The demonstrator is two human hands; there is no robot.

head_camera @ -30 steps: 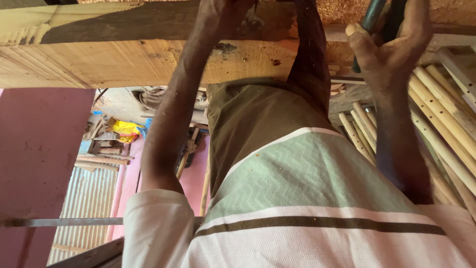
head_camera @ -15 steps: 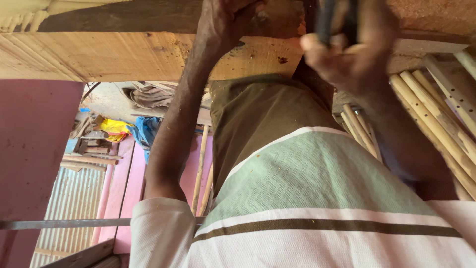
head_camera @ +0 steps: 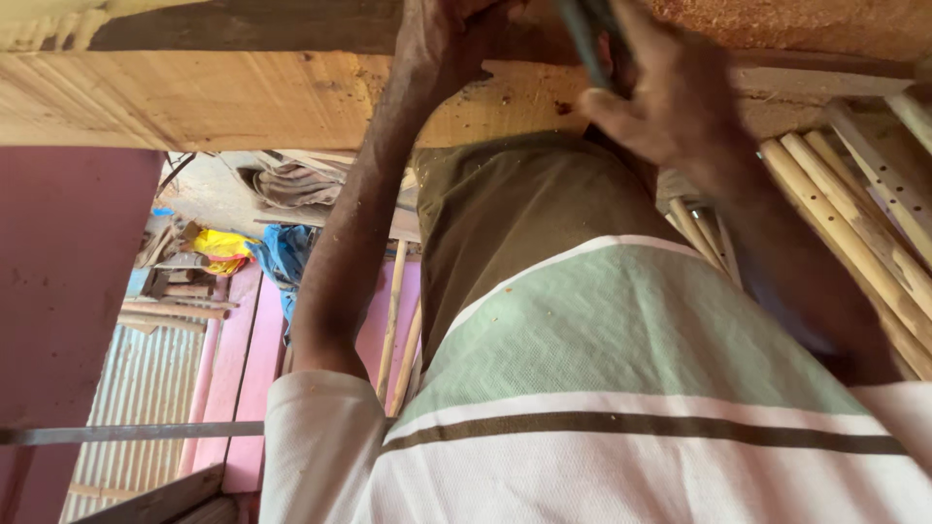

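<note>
Since a second ago, the right hand (head_camera: 670,92) has swung from two o'clock toward twelve o'clock, fingers wrapped around a dark tool handle (head_camera: 587,39). At eleven o'clock, the left hand (head_camera: 451,39) presses on the wooden plank (head_camera: 214,97), its grip hidden at the frame edge. Pale bamboo sticks (head_camera: 854,223) lie at three o'clock.

Wood plank (head_camera: 194,92) runs across the top w/ both hands on it: left hand (head_camera: 451,39) beside right hand (head_camera: 660,97). Bamboo sticks (head_camera: 854,223) lie to the right; cloth heap (head_camera: 282,184) below plank, left of the arm.
</note>
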